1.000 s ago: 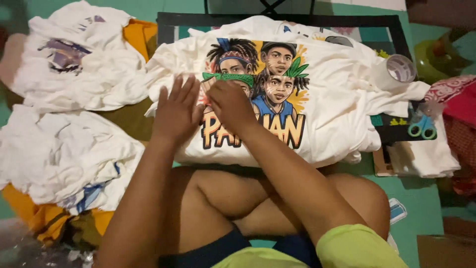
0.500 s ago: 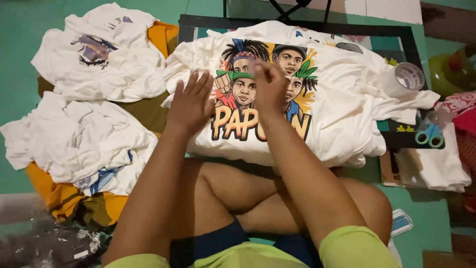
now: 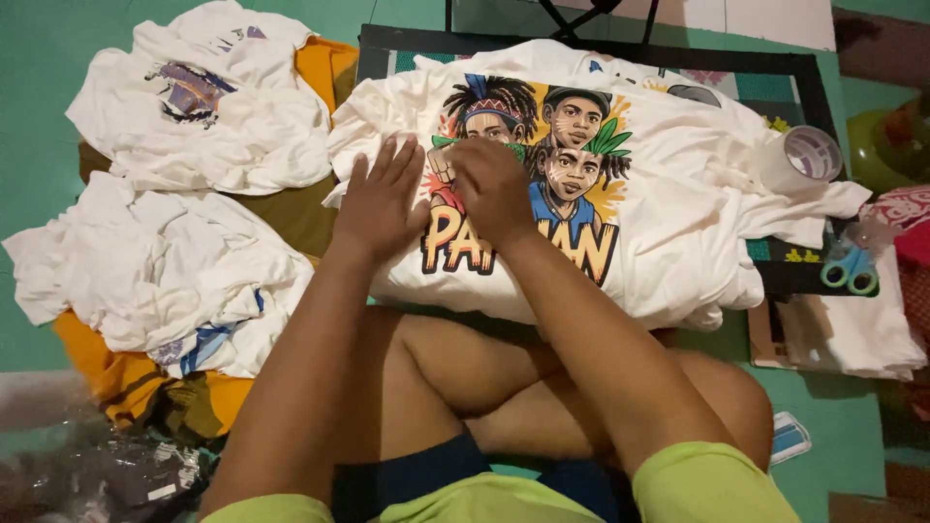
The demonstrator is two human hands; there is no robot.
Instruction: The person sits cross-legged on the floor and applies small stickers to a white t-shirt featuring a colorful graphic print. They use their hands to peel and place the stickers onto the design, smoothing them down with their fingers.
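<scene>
**Both hands pressed on a printed white shirt**

A white T-shirt with a printed design (image 3: 620,184) is being spread over a dark-framed board (image 3: 581,44) in front of the crossed legs. The shirt is lying crumpled at its edges and flat at the middle. The print, placed at the centre of the shirt, is being shown as three drawn figures in red, green, blue and black above a row of bold orange block letters.

The left hand (image 3: 380,205) is being laid flat on the shirt at the left margin of the print, fingers straight and spread, nothing being grasped. The right hand (image 3: 489,189) is being pressed onto the print itself, fingers curled downward; whether fabric is being pinched under them cannot be told.

Two heaps of white shirts are lying to the left: an upper heap (image 3: 203,107) bearing a small purple-grey print, and a lower heap (image 3: 155,271) with blue stripes showing, both resting on orange cloth (image 3: 97,358).

At the right, a roll of clear tape (image 3: 804,155) is resting on the shirt's edge, and light-blue-handled scissors (image 3: 851,271) are lying just beyond, near a folded white cloth (image 3: 852,334).

Everything is being supported by a green floor (image 3: 39,58). Crumpled clear plastic (image 3: 77,465) is lying at lower left.
</scene>
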